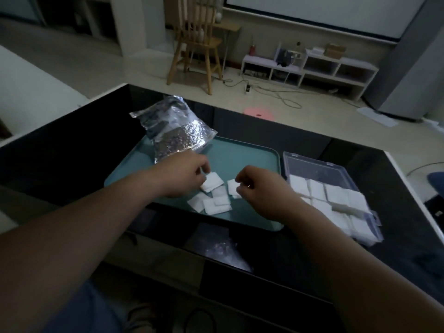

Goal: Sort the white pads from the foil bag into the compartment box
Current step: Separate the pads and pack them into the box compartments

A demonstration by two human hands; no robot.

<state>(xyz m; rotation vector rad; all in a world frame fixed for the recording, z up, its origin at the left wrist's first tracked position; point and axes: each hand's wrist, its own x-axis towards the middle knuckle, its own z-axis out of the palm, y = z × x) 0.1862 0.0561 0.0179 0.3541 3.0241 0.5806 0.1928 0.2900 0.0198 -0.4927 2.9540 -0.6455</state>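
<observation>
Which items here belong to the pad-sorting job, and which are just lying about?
Part of the job:
foil bag
teal tray
loose pads on the tray
white pad, pinched by the left hand
right hand, fingers curled beside the pads
compartment box, pads already inside

Just lying about:
wooden chair
low white shelf
floor cables

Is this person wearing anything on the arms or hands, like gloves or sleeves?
Nothing shows. The left hand and right hand have no gloves, and the left arm and right arm are bare as far as the frame reaches: no sleeve, watch or band.
</observation>
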